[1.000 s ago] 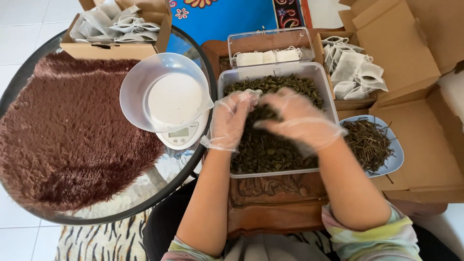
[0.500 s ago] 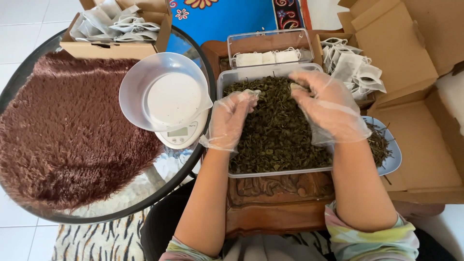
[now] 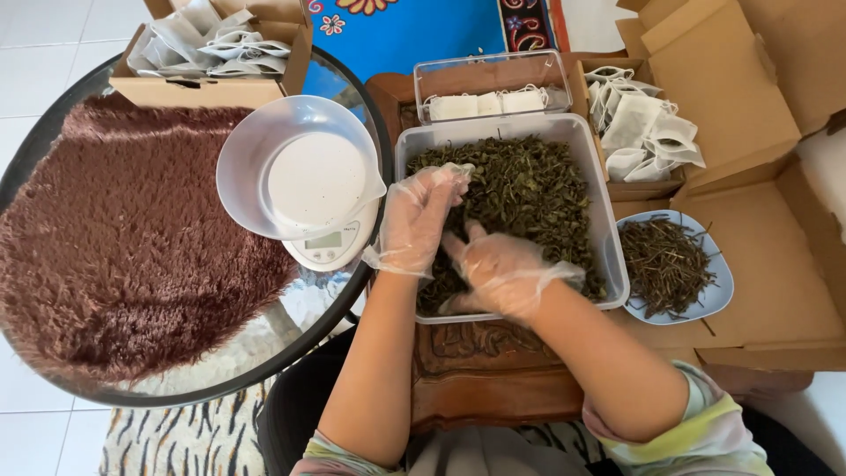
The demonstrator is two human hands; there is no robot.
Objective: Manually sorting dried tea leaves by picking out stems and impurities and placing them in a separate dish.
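Both gloved hands are in the clear tub [image 3: 608,256] of dried green leaves [image 3: 529,198], left hand [image 3: 419,216] pinching a tuft, right hand [image 3: 498,269] spread flat on the heap — light, crumbly, loose stuff, I'd say, best gathered from above with cupped fingers.

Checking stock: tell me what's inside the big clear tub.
The clear tub holds dried green leaves. Both gloved hands, left and right, cover part of them; the tub's bottom is hidden.
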